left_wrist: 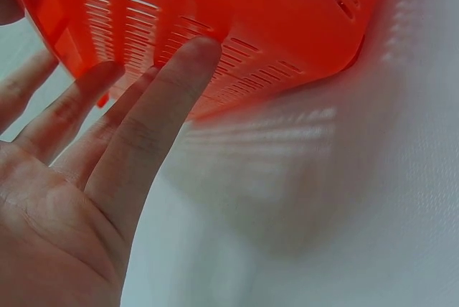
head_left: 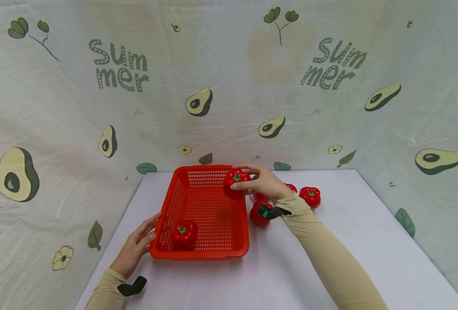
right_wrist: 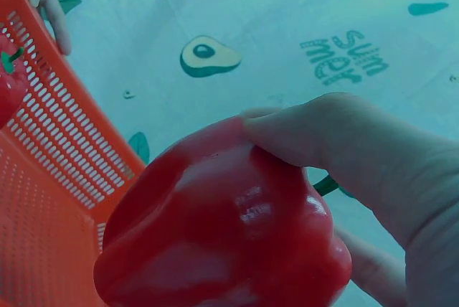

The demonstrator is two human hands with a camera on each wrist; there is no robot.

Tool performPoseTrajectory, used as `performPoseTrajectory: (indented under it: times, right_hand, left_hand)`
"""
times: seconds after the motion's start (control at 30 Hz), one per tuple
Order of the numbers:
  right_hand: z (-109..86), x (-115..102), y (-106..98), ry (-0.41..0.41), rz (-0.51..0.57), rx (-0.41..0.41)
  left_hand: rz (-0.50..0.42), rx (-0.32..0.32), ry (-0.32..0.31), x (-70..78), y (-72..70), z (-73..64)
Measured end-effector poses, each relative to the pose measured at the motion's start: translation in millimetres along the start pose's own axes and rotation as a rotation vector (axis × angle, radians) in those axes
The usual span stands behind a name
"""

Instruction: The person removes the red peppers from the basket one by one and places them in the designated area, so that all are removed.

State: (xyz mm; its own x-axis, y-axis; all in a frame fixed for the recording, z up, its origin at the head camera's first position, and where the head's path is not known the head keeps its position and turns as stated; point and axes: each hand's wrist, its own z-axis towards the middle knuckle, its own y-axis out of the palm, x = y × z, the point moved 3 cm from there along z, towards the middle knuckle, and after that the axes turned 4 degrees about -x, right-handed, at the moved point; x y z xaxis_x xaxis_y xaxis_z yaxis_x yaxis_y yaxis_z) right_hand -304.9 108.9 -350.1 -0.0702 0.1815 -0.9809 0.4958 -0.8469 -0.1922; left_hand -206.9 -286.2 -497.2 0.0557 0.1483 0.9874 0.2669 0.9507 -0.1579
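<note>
A red bell pepper [head_left: 234,188] is pinched between the thumb and fingers of my right hand [head_left: 265,183], at the right back side of the red perforated basket [head_left: 245,224]. Close up in the right wrist view, the pepper [right_wrist: 222,228] has the thumb pressing on its top near the green stem. My left hand [head_left: 135,247] touches the basket's left side with fairly straight fingers; in the left wrist view the fingers [left_wrist: 154,110] rest against the slotted outer wall. Another red pepper [head_left: 184,234] lies inside the basket's near left corner.
Right of the basket, on the white table [head_left: 360,241], are more red peppers: one near the wrist [head_left: 259,217], one farther right [head_left: 310,197], and others partly hidden by the right hand. A printed cloth [head_left: 229,142] hangs behind and along both sides.
</note>
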Motion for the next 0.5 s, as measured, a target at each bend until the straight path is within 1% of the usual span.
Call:
performPoseTrajectory:
  times: [0.17, 0.3, 0.5]
  right_hand:
    - [-12.1, 2, -10, -0.012, -0.047, 0.048]
    - [-20.3, 3, -17, -0.023, -0.048, 0.066]
    - [-33.7, 5, -26, -0.019, -0.096, 0.099]
  left_hand:
    - [-0.002, -0.008, 0.011, -0.3, -0.9, 0.6]
    - [-0.002, -0.012, 0.017, -0.4, -1.4, 0.7]
    - [-0.001, -0.008, 0.019, 1.0, 0.2, 0.6]
